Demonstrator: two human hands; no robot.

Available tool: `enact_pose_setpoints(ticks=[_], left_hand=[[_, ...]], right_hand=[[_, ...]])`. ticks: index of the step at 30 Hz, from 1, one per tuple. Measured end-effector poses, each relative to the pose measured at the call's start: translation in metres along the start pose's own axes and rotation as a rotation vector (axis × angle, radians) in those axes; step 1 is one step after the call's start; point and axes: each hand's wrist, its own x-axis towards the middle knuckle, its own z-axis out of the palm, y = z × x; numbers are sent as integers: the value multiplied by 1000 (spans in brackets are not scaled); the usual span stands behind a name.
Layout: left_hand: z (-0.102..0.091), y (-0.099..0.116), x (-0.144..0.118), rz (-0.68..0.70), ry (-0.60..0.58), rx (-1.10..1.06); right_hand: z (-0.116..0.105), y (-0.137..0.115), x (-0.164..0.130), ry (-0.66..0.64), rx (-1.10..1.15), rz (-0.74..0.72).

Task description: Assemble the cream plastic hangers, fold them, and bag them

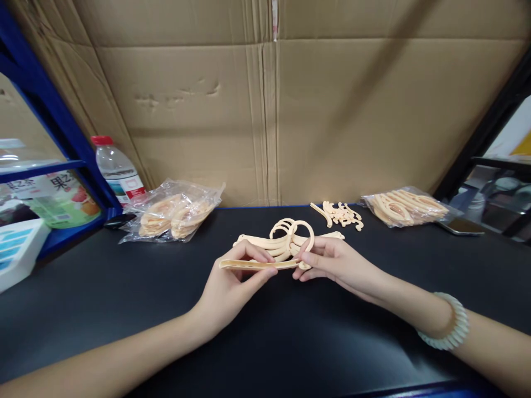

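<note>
Hands on a cream hanger over the dark tabletop

Hands met at the middle of the tabletop [103, 309]. The left hand [232, 284] pinched the flat arm of a cream plastic hanger [257, 265] between thumb and fingers, gripping it near its left end. The right hand [332, 262] gripped the same hanger at its other end, fingers curled round the base of the ring hook, so the piece lay level between the two hands, just above the surface. A pale bead bracelet [450, 326] sat on the right wrist.

Just behind the held hanger lay a small pile of hangers [286, 235], their ring hooks overlapping and touching the right hand's fingertips. Farther back, near the cardboard wall [265, 110], a loose heap of small cream clips [342, 214] rested on the surface. To its right lay a clear bag of parts [404, 207], with a phone [460, 225] just beside it. Another clear bag [174, 213] of cream pieces lay at the back left, and a water bottle [118, 171] with a red cap stood upright beside it, against a blue shelf frame [53, 121].
</note>
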Motion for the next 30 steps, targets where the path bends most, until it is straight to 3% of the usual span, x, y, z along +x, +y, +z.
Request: enact_pose_setpoints(ticks=[11, 17, 30], left_hand=[[0, -1, -1, -25, -23, -1], [1, 4, 0, 63, 10, 94], [1, 3, -1, 77, -30, 100]], right_hand=[[0, 5, 3, 21, 42, 22], [1, 5, 3, 39, 89, 59], [5, 11, 4, 130, -76, -36]])
